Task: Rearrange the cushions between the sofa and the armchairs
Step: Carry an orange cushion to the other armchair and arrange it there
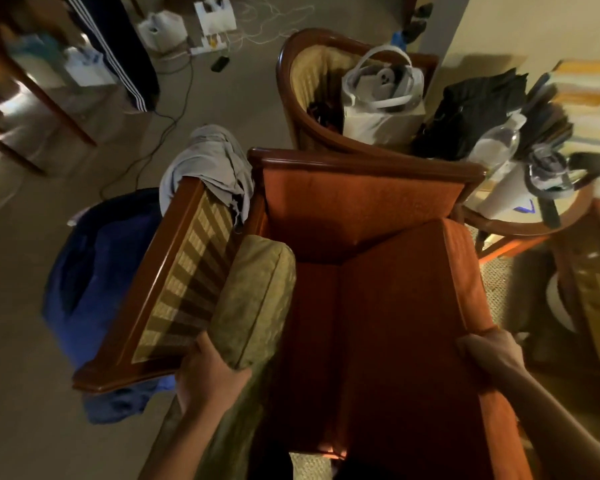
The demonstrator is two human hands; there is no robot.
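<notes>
A head-worn camera looked steeply down onto an orange armchair [357, 202] with a dark wooden frame, in a dim, cluttered room. All positions here are given from that armchair.

Inside it, an orange cushion [409, 306] lay tilted, its far end leaning against the upholstered backrest and its right edge raised over the chair's right side. The right hand [489, 355] gripped that cushion's near right corner, fingers [471, 348] curled shut over the edge.

Against the armchair's left inner side stood an olive-green cushion [253, 303], on edge and leaning. The left hand [208, 375] clasped its near end, the fingers wrapped under the fabric and mostly hidden, the thumb along its side.

Touching the armchair's left side was a piece of wooden-framed furniture with striped gold-and-brown fabric [184, 282]. A grey cloth [212, 164] was draped over its far end, and blue fabric [101, 271] lay bunched on the floor beyond it.

Behind the armchair's backrest stood a curved-back armchair [302, 84] holding a grey bag [381, 98]. To the back right, a round wooden counter [520, 226] carried a clear plastic bottle [499, 143] and dark clothing [471, 109]. On the carpet far behind lay white cables and bags, too blurred to detail.
</notes>
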